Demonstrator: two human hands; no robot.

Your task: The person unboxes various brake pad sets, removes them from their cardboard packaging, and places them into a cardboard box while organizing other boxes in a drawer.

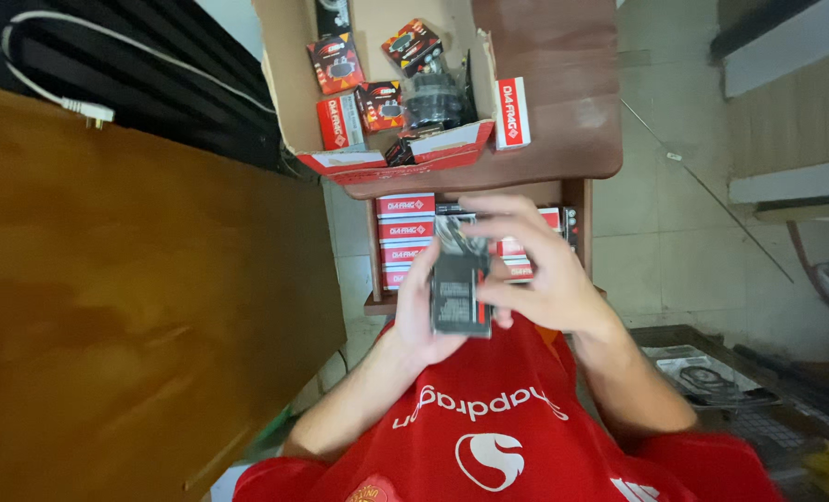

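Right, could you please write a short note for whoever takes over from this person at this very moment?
Left hand: grips a small black and grey cardboard box from its left side, in front of the chest.
Right hand: holds the same box at its right edge, fingers spread over its top.
Open brown cardboard carton on the reddish-brown table: small red and black boxes lie loose inside; one upright red and white box stands beside it.
Already stacked: red and white boxes on the shelf below.
Still loose: those in the carton.
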